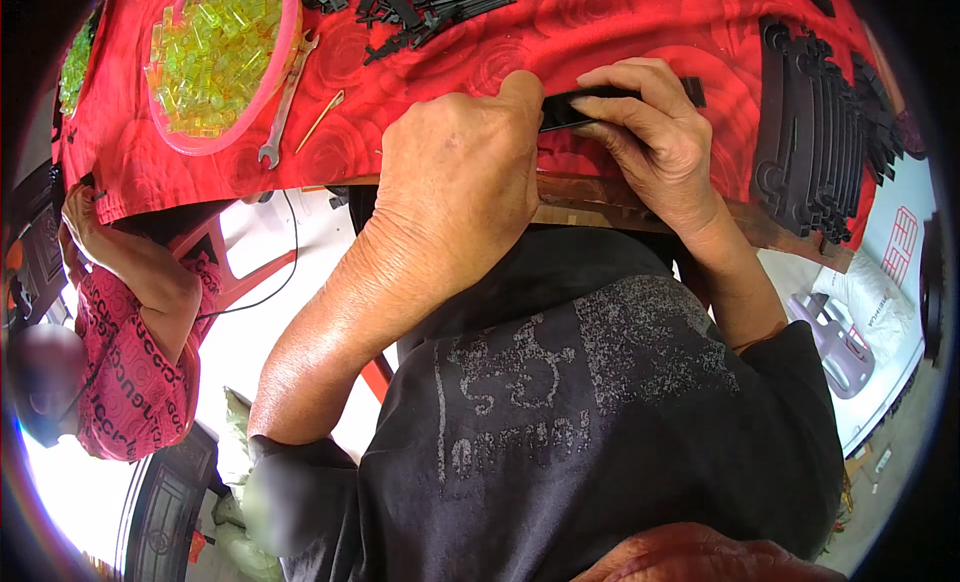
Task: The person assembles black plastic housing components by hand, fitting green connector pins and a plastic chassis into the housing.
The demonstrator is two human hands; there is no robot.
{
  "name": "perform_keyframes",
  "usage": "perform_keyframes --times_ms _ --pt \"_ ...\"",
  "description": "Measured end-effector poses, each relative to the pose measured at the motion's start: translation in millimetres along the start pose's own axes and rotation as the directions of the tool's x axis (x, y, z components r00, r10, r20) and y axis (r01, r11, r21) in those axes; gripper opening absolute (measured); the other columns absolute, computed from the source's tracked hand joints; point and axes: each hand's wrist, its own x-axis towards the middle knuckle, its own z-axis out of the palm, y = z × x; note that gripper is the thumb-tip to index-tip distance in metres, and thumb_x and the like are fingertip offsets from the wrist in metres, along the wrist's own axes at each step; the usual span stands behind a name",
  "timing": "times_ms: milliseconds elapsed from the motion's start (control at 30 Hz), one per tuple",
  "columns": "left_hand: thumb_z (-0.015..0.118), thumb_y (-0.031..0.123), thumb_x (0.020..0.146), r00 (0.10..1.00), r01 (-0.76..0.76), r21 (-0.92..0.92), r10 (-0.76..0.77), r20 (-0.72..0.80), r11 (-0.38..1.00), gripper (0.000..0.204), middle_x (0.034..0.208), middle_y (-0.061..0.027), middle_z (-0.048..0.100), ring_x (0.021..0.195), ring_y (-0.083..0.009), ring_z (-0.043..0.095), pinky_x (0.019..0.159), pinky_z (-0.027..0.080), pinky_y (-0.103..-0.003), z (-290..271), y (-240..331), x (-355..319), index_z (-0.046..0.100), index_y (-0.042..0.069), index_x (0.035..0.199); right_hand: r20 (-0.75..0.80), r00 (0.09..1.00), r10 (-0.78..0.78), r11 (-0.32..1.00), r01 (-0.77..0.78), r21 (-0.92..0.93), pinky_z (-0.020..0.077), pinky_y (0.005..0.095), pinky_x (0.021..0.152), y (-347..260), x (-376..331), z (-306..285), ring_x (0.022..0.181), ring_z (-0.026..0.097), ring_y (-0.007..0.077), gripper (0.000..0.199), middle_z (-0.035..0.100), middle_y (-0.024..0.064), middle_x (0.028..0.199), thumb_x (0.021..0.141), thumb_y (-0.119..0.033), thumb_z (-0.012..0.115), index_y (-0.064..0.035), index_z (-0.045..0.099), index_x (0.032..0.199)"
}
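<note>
The right hand [655, 132] pinches a black plastic strip [558, 112] that might slip if the left hand [460, 157], its fingers hidden, twists.

Pale lettering [520, 448] on a black T-shirt [640, 462], dark letters [152, 370] on a pink shirt [118, 414], red marking [900, 244] on a white surface [922, 190]

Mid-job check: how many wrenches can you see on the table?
1: a silver metal open-ended wrench on the red rose-patterned cloth, between the pink-rimmed round container and a thin yellowish stick. Others could be hidden under the small black pieces.
</note>
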Motion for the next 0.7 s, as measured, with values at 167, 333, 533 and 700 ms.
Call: perform_keyframes --times_ms 167,333,533,700 --pt "0.062 0.002 0.078 0.998 -0.004 0.050 0.000 0.066 0.999 0.016 0.067 -0.0183 0.064 0.066 -0.0424 0.067 0.055 0.052 -0.052 -1.1 2.6 1.1 0.050 0.003 0.090 -0.001 1.000 0.003 1.000 -0.003 0.015 0.0525 0.0355 0.082 0.5 -0.6 -0.3 0.095 0.067 0.0250 0.026 0.071 0.0054 0.103 0.069 -0.005 0.084 -0.0061 0.075 0.093" --pt "0.064 0.010 0.095 1.000 0.006 -0.038 -0.006 -0.009 0.999 0.017 0.060 -0.0201 0.054 0.060 -0.0431 0.060 0.052 0.043 -0.052 3.1 1.6 -0.2 0.051 0.006 0.085 0.000 1.000 0.014 0.999 -0.014 0.031 0.0515 0.0362 0.083 -1.1 -0.1 -0.7 0.095 0.067 0.0258 0.026 0.071 0.0064 0.102 0.068 -0.003 0.084 -0.0046 0.075 0.092" --pt "0.063 0.008 0.095 0.999 0.038 -0.060 -0.038 -0.003 0.997 0.016 0.059 -0.0197 0.054 0.059 -0.0432 0.060 0.051 0.043 -0.050 3.3 4.7 0.5 0.052 0.006 0.085 0.010 1.000 0.015 0.999 -0.015 0.035 0.0509 0.0367 0.083 -0.3 1.4 -2.2 0.094 0.067 0.0259 0.026 0.071 0.0064 0.101 0.067 -0.003 0.084 -0.0041 0.074 0.091" --pt "0.062 0.007 0.089 0.998 0.058 -0.053 -0.056 0.034 0.997 0.012 0.063 -0.0174 0.058 0.062 -0.0420 0.063 0.053 0.047 -0.051 1.9 6.6 -0.5 0.050 0.006 0.087 0.001 1.000 0.010 1.000 -0.010 0.029 0.0508 0.0369 0.083 0.1 0.8 -1.8 0.094 0.066 0.0260 0.025 0.071 0.0064 0.101 0.068 -0.003 0.083 -0.0038 0.074 0.091"
